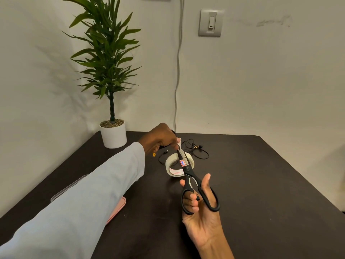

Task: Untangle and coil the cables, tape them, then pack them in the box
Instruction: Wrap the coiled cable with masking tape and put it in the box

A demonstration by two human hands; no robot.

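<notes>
A roll of pale tape (172, 171) stands on its edge on the dark table (261, 184). My left hand (160, 140) is raised behind the roll and pinches a strip of tape pulled up from it. My right hand (200, 206) grips black scissors (194, 181) through the handle loops, and the blades reach up to the strip by my left fingers. Thin black cables (197, 149) lie loose on the table behind the roll, with a small plug near my left hand.
A clear box with a pink lid (117, 208) lies at the left, mostly hidden under my left sleeve. A potted plant (113, 134) stands at the table's back left corner. A grey cord hangs down the wall (177, 71).
</notes>
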